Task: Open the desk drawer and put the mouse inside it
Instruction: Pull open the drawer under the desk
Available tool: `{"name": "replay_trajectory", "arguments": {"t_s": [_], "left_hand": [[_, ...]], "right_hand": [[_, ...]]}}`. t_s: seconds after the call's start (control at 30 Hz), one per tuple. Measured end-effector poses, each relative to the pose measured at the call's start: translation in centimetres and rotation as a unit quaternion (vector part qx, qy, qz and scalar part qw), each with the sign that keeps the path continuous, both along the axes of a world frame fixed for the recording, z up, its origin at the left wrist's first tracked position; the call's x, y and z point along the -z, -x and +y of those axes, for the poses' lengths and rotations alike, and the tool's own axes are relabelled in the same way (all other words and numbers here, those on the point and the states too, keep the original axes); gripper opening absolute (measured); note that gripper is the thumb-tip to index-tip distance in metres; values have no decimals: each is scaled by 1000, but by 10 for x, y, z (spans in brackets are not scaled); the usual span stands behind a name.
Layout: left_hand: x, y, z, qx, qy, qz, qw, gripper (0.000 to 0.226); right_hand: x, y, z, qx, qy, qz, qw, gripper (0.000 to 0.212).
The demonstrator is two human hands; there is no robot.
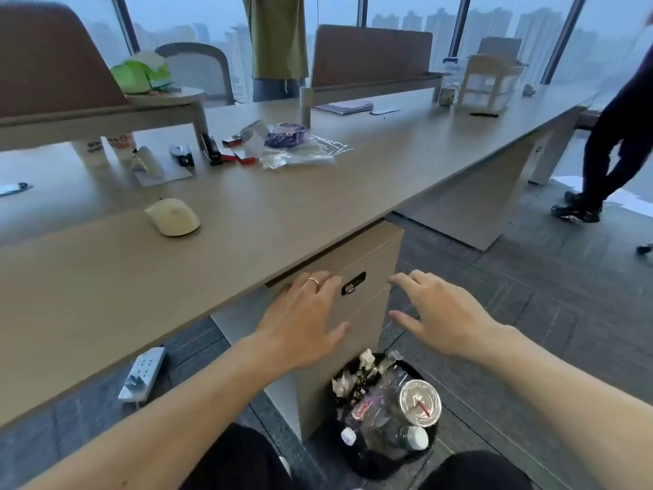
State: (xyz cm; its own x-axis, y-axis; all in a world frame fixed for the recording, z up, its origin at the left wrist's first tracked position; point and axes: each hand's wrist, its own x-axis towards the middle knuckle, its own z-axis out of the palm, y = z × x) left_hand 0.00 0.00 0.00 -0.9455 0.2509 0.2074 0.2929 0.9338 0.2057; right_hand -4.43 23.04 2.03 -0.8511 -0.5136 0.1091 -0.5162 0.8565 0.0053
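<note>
Drawer [353,263] under desk [247,221] edge is shut, black lock plate [353,283] on its front. Left hand [304,320] w/ ring spread flat in front of drawer face just left of lock plate, grip open, nothing held; contact w/ panel can't tell. Right hand [438,316] hovers right of lock plate near cabinet's corner, fingers curled loosely, grip open, empty. Cream mouse [173,217] sits on desk top, up and well left of drawer. Full trash bin [385,415] on floor below drawer.
</note>
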Motion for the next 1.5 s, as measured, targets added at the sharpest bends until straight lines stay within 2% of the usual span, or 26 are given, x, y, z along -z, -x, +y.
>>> {"name": "replay_trajectory", "arguments": {"t_s": [0.07, 0.13, 0.23, 0.3, 0.37, 0.47, 0.63, 0.67, 0.77, 1.03, 1.17, 1.5], "left_hand": [[14, 15, -2, -47, -4, 4, 999, 73], [30, 27, -5, -75, 7, 0, 997, 70], [43, 37, -5, -88, 11, 33, 995, 62], [47, 39, -7, -96, 18, 53, 994, 61], [52, 38, -7, -99, 18, 73, 992, 60], [53, 39, -9, -96, 14, 90, 991, 55], [49, 42, -10, -101, 32, 75, 992, 75], [48, 42, -10, -103, 32, 74, 991, 78], [45, 42, -11, -100, 37, 76, 991, 81], [37, 40, -12, -96, 38, 30, 994, 86], [37, 37, -8, -104, 52, 12, 993, 89], [36, 33, 3, -141, 101, 2, 985, 84]], "right_hand": [[19, 15, -12, 18, 47, -25, 998, 37], [42, 31, -30, 47, 62, -53, 996, 28], [72, 64, -53, 111, 150, -124, 975, 33], [85, 78, -64, 142, 236, -172, 946, 41], [91, 89, -74, 175, 357, -250, 883, 42], [95, 96, -86, 240, 486, -360, 760, 33], [97, 92, -100, 261, 580, -421, 647, 18], [96, 91, -100, 256, 589, -421, 640, 15], [101, 89, -99, 252, 577, -400, 666, 14], [98, 58, -66, 274, 617, -404, 617, 15], [103, 27, -27, 287, 593, -377, 651, 27], [98, -42, 47, 322, 599, -353, 643, 23]]}}
